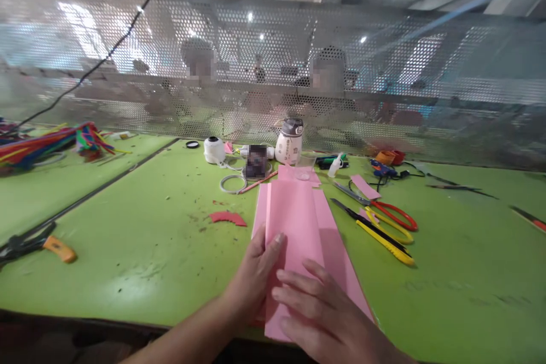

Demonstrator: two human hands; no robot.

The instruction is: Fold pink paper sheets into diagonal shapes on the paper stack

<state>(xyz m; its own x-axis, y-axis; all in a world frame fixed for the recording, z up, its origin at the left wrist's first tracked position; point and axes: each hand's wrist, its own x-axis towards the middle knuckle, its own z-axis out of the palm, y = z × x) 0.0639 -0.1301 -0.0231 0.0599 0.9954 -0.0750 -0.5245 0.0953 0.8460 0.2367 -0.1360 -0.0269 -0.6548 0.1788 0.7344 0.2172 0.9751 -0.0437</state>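
A folded pink sheet of paper (294, 216) stands partly raised in front of me, above more flat pink paper (335, 244) on the green table. My left hand (251, 267) grips its left edge, thumb on the front face and fingers behind, mostly hidden. Over the lower part of the same sheet, my right hand (324, 310) lies with fingers stretched and apart; whether all of them touch the paper I cannot tell. To the right of the paper are a yellow utility knife (384, 242) and scissors with red handles (394, 215).
Behind the paper stand a white bottle (289, 145), a clear cup (303, 168) and a small glue bottle (335, 165). A red paper scrap (228, 218) lies to the left, with orange-handled pliers (60, 247) farther out. A perforated metal screen (239, 68) rises at the back.
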